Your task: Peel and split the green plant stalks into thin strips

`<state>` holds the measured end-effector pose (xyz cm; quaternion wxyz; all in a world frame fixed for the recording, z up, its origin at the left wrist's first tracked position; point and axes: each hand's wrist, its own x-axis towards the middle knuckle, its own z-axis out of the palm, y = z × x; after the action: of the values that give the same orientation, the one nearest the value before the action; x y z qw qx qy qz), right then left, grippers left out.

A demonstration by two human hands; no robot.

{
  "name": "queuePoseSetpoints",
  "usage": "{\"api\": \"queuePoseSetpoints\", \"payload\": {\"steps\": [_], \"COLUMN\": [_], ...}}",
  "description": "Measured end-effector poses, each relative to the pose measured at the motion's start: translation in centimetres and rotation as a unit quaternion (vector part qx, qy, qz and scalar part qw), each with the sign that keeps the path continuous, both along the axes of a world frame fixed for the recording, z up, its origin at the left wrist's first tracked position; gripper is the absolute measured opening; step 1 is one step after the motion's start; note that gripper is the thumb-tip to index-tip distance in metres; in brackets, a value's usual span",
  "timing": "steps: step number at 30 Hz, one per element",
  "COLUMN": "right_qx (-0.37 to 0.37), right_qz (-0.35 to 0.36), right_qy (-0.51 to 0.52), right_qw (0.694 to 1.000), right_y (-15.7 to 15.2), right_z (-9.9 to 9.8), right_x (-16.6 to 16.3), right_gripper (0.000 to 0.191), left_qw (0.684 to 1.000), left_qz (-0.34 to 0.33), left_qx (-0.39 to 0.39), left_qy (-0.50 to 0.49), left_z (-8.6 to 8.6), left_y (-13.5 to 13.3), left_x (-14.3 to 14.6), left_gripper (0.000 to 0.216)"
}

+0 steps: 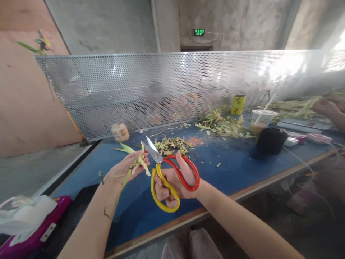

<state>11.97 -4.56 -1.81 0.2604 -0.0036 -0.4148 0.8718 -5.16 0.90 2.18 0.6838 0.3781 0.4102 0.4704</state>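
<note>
In my left hand (126, 167) is a pale green piece of plant stalk (136, 162) with strips of leaf hanging from it; the fingers are closed round it. My right hand (175, 180) grips scissors (155, 154) with one red and one yellow handle, thumb through the red loop and fingers through the yellow one. The blades stand apart, their tips close to the plant piece. Just beyond the blades lies a pile of short green clippings (172, 145) on the blue table (215, 176).
A perforated metal screen (129, 86) runs along the table's far side. Near it stand a jar-like container (120, 132), a heap of pale leaves (223, 124) and a yellow can (238, 105). To the right are a plastic cup with straw (262, 118), a black roll (271, 141) and another person's hand (330, 108).
</note>
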Motion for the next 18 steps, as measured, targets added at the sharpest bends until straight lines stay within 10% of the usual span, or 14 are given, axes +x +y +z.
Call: {"api": "queuePoseSetpoints", "payload": {"steps": [18], "right_qx": [-0.003], "right_qz": [-0.024], "right_qy": [0.012], "right_qw": [1.000], "right_y": [-0.12], "right_z": [-0.43], "right_x": [-0.42], "right_gripper": [0.092], "left_qw": [0.997], "left_qz": [-0.060], "left_qx": [0.035], "left_qy": [0.042], "left_z": [-0.42], "left_y": [0.65], "left_x": [-0.62], "left_gripper": [0.011]}}
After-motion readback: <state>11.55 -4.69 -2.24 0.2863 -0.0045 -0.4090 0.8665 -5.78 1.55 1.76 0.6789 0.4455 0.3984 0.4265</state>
